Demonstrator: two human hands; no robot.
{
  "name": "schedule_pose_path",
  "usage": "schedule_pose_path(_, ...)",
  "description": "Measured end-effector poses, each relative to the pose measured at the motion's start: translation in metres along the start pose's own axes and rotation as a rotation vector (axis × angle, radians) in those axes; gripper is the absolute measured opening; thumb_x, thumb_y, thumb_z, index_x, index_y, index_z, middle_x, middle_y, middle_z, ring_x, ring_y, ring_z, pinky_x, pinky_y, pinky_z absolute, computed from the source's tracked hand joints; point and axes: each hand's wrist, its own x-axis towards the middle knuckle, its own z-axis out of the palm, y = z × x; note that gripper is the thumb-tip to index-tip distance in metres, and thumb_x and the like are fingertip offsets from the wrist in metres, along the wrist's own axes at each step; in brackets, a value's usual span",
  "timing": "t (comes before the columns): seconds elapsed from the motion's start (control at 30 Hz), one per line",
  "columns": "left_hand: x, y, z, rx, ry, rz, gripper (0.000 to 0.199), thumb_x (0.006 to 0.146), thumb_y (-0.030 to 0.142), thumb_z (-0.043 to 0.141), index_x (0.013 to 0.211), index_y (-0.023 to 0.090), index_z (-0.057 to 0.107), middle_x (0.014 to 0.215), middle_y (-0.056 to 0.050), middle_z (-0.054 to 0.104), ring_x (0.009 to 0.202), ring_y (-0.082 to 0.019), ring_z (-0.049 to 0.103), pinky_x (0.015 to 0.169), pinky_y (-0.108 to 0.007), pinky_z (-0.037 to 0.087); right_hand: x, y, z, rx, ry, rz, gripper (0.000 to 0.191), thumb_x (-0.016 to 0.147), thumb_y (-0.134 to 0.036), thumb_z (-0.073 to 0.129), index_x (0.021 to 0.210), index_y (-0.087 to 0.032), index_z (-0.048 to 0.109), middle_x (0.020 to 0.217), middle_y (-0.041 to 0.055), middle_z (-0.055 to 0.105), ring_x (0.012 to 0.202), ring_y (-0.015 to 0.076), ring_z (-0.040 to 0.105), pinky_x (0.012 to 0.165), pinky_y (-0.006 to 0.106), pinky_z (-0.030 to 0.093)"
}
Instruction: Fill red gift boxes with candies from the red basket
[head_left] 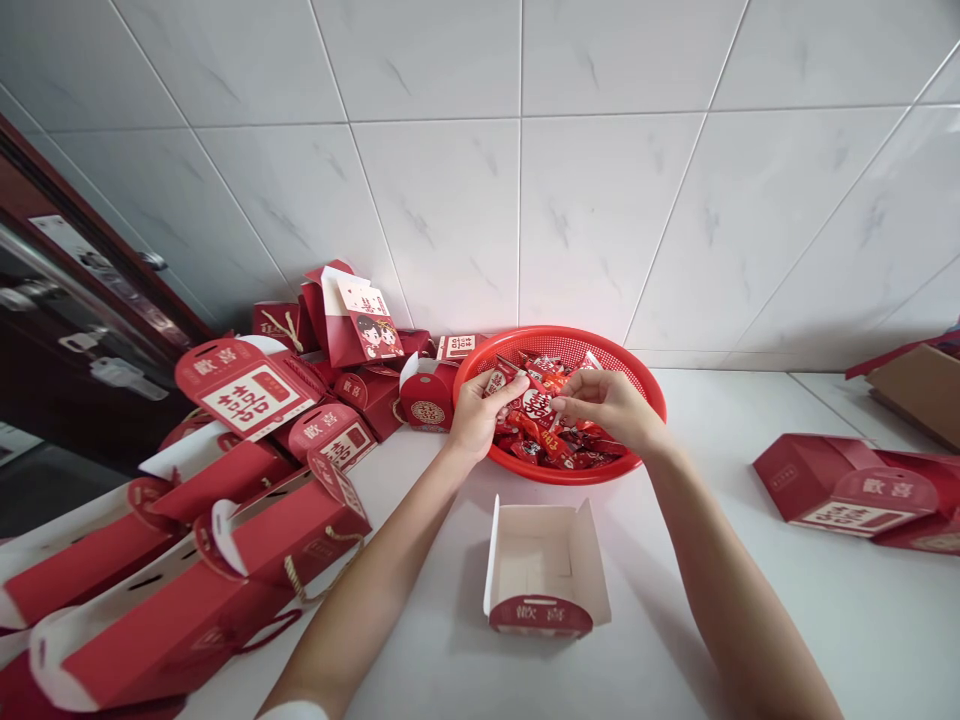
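**Red packet (538,404) over basket (570,475)**

Left hand (474,420): fingers closed on the red packet, centre of frame. Right hand (611,405): fingers nearly together at the packet's right edge; whether they grip it cannot be told. Open box (541,616): on the worktop (442,655), lower centre. Red boxes (172,622): left of frame.

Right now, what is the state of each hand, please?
Left hand: closed, holding a red packet.
Right hand: fingers curled at its edge; grip cannot be told.
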Motion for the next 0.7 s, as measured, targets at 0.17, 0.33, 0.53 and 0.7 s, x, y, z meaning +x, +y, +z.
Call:
schedule_pose_path(0.17, 0.0, 0.001, 0.004, -0.09, 0.094, 0.006, 0.033, 0.051, 0.03, 0.095, 0.062, 0.017, 0.066, 0.059, 0.006, 0.054, 0.053, -0.006, 0.043, 0.047, -0.021, 0.029, 0.002, -0.003, 0.008, 0.106, 0.002, -0.097, 0.047, 0.066, -0.056, 0.091, 0.066, -0.021, 0.06, 0.062, 0.0004, 0.069, 0.059, 0.0171, 0.067, 0.059, 0.032, 0.053)
schedule_pose_path(0.33, 0.001, 0.002, 0.004, -0.161, 0.122, -0.038, 0.032, 0.05, 0.031, 0.094, 0.07, 0.018, 0.072, 0.064, 0.006, 0.059, 0.053, -0.005, 0.043, 0.049, -0.021, 0.033, 0.006, -0.002, 0.016, 0.207, 0.048, -0.136, 0.05, 0.064, -0.06, 0.091, 0.065, -0.022, 0.058, 0.061, -0.0011, 0.066, 0.058, 0.016, 0.065, 0.06, 0.031, 0.053)
schedule_pose_path(0.53, 0.003, 0.003, 0.001, -0.127, 0.033, -0.06, 0.031, 0.051, 0.027, 0.095, 0.069, 0.017, 0.071, 0.059, 0.007, 0.052, 0.052, -0.005, 0.04, 0.049, -0.022, 0.03, 0.001, -0.003, 0.005, 0.081, -0.02, -0.032, 0.048, 0.067, -0.06, 0.089, 0.068, -0.022, 0.06, 0.063, 0.0, 0.07, 0.063, 0.0184, 0.07, 0.062, 0.032, 0.056)
schedule_pose_path(0.7, 0.002, 0.006, 0.001, -0.146, -0.023, -0.125, 0.03, 0.061, 0.035, 0.09, 0.077, 0.016, 0.074, 0.074, 0.002, 0.062, 0.054, -0.005, 0.043, 0.051, -0.023, 0.038, -0.002, -0.001, -0.007, 0.091, 0.044, 0.024, 0.047, 0.069, -0.058, 0.089, 0.073, -0.021, 0.06, 0.064, 0.0001, 0.07, 0.062, 0.0182, 0.072, 0.063, 0.031, 0.058)
